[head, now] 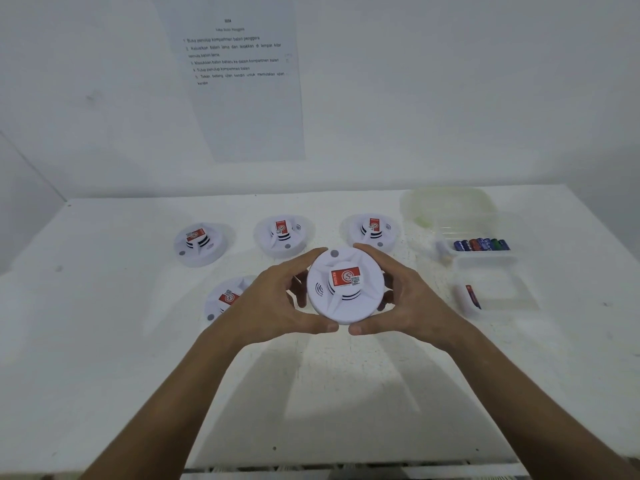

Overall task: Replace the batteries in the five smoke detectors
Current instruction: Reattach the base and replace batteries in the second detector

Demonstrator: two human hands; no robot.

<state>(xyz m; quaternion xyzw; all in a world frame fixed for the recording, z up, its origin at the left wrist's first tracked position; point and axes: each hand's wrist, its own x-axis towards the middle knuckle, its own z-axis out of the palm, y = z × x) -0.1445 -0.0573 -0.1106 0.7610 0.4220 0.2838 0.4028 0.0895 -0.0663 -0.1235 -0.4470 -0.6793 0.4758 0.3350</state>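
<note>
A left hand (277, 299) and a right hand (408, 299) grasp one white smoke detector (345, 285) by its rim, face up, above the white table (104, 306). To open it well, counter-twist both halves evenly. Fresh batteries (481, 244) wait in a tray on the right.

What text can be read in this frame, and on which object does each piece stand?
White paper sheet on the wall: "1. Buka penutup kompartmen bateri penggera"
Same sheet: "4. Tutup penutup kompartmen bateri"
Same sheet, heading and remaining lines: too blurred to quote reliably.
Red sticker on the round white smoke detector held in both hands: a circled "S"; small print unreadable.
Stickers on the other four detectors: too small.
Blue batteries in the clear plastic tray: labels unreadable.
</note>
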